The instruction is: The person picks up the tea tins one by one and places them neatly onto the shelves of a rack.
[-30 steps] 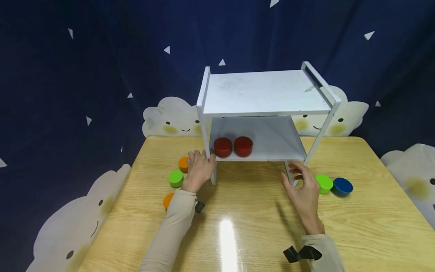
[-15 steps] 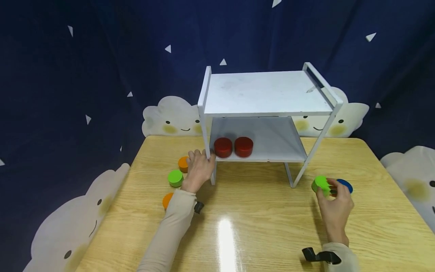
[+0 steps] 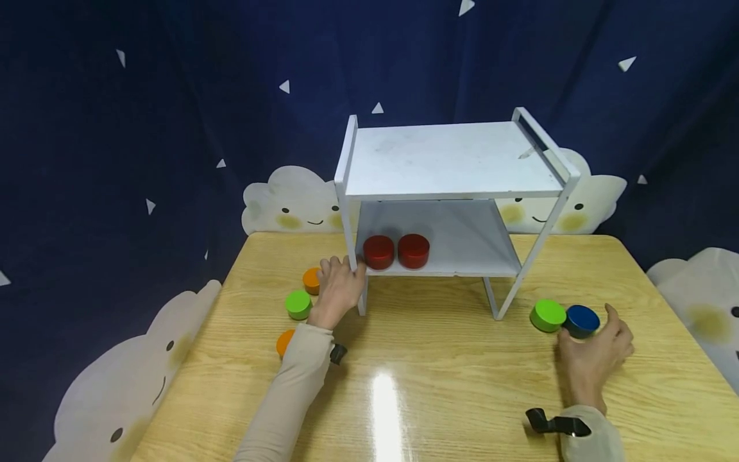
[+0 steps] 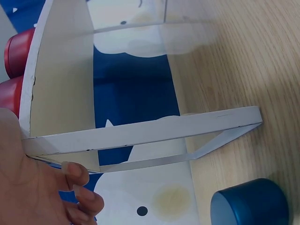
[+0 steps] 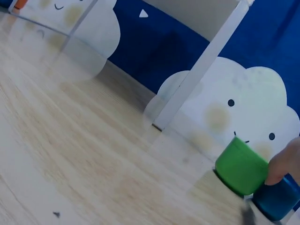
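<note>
My left hand grips the lower front of the left post of a white two-tier shelf rack; its fingertips come round the frame in the left wrist view. At the right, my right hand is spread at a short blue cylinder, thumb at its near left side and fingers apart from it on the right. A short green cylinder stands right beside the blue one. In the right wrist view the thumb overlaps where the green and blue cylinders meet.
Two red cylinders sit at the left of the lower shelf. Left of the rack, a green cylinder and two orange ones stand on the wooden table. Another blue cylinder shows in the left wrist view.
My right hand has moved right, from beside the rack's right leg to the green cylinder and then on to the blue one. The left hand has stayed on the post.
</note>
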`<state>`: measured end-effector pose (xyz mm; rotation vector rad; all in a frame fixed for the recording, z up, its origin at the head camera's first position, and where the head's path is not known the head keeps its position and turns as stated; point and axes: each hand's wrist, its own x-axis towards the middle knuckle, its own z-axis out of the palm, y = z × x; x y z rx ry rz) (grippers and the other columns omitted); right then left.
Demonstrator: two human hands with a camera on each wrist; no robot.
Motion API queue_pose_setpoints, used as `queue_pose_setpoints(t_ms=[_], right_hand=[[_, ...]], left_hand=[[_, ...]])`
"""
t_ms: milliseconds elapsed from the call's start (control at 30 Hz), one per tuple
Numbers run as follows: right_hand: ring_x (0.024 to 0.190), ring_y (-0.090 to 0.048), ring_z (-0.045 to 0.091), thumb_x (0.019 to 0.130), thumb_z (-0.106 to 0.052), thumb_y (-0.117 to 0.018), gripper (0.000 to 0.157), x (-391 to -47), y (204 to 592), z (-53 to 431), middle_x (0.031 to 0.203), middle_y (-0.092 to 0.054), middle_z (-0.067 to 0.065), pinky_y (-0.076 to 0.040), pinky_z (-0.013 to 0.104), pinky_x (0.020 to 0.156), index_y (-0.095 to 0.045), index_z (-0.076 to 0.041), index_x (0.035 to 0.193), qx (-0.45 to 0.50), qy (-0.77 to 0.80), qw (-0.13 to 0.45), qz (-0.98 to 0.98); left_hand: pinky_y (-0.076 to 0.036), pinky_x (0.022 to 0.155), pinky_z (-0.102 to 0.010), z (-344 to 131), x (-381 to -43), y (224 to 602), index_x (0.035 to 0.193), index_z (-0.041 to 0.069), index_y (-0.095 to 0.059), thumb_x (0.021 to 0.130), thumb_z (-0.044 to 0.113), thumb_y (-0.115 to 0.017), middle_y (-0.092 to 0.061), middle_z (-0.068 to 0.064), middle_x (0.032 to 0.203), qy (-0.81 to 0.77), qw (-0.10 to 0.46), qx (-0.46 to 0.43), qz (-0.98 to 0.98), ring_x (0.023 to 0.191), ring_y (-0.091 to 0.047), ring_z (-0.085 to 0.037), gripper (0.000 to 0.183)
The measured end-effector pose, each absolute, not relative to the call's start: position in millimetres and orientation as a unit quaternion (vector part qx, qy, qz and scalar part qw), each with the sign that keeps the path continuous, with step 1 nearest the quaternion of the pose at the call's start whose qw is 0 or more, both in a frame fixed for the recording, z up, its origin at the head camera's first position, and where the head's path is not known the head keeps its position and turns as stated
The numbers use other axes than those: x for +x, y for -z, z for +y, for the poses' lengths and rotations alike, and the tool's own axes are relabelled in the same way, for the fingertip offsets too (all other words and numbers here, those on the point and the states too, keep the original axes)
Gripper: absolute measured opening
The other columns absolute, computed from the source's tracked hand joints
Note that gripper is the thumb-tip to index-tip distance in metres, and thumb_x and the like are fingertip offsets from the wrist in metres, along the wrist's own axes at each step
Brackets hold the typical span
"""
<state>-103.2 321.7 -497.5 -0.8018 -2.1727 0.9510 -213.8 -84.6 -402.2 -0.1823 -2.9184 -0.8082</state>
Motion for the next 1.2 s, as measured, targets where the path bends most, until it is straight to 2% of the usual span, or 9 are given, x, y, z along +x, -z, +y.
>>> queue_pose_setpoints(t_ms=[100, 233, 433, 833, 1200], right_hand=[[0.136, -0.022, 0.043, 0.079, -0.002, -0.070, 0.089, -105, 501, 324, 0.148, -0.028, 0.025, -0.020, 0.057, 0.109, -0.023, -0.015, 0.153, -0.304, -0.381, 0.294, -0.822], [0.138, -0.021, 0.041, 0.082, -0.001, -0.066, 0.087, -108, 504, 328, 0.151, -0.024, 0.023, -0.019, 0.056, 0.111, -0.018, -0.014, 0.154, -0.297, -0.401, 0.271, -0.823], [0.135, -0.029, 0.043, 0.082, 0.002, -0.064, 0.084, -111, 507, 333, 0.146, -0.031, 0.026, -0.022, 0.055, 0.111, -0.021, -0.009, 0.153, -0.281, -0.403, 0.264, -0.830], [0.132, -0.033, 0.044, 0.085, 0.001, -0.063, 0.081, -115, 513, 340, 0.143, -0.037, 0.025, -0.023, 0.054, 0.111, -0.020, -0.011, 0.153, -0.294, -0.408, 0.267, -0.822], [0.127, -0.038, 0.041, 0.084, -0.006, -0.069, 0.080, -104, 516, 335, 0.137, -0.041, 0.025, -0.027, 0.050, 0.109, -0.026, -0.010, 0.151, -0.281, -0.399, 0.305, -0.818]], left_hand=[[-0.027, 0.071, -0.041, -85, -214, 402, 0.074, 0.009, -0.047, 0.100, 0.035, -0.028, -0.043, -0.014, 0.080, 0.265, 0.053, -0.059, -0.961, 0.082, -0.034, -0.035, 0.041], [-0.027, 0.071, -0.041, -85, -214, 403, 0.074, 0.010, -0.047, 0.100, 0.035, -0.029, -0.043, -0.014, 0.079, 0.263, 0.053, -0.059, -0.961, 0.082, -0.034, -0.035, 0.040], [-0.028, 0.071, -0.041, -86, -214, 405, 0.075, 0.010, -0.048, 0.099, 0.034, -0.030, -0.043, -0.013, 0.080, 0.263, 0.052, -0.058, -0.962, 0.083, -0.035, -0.035, 0.039], [-0.026, 0.069, -0.040, -85, -214, 405, 0.074, 0.010, -0.047, 0.100, 0.034, -0.028, -0.043, -0.013, 0.079, 0.282, 0.050, -0.065, -0.956, 0.082, -0.033, -0.035, 0.040], [-0.025, 0.071, -0.040, -86, -214, 405, 0.075, 0.010, -0.047, 0.100, 0.034, -0.029, -0.042, -0.014, 0.080, 0.281, 0.049, -0.064, -0.956, 0.083, -0.032, -0.035, 0.039]])
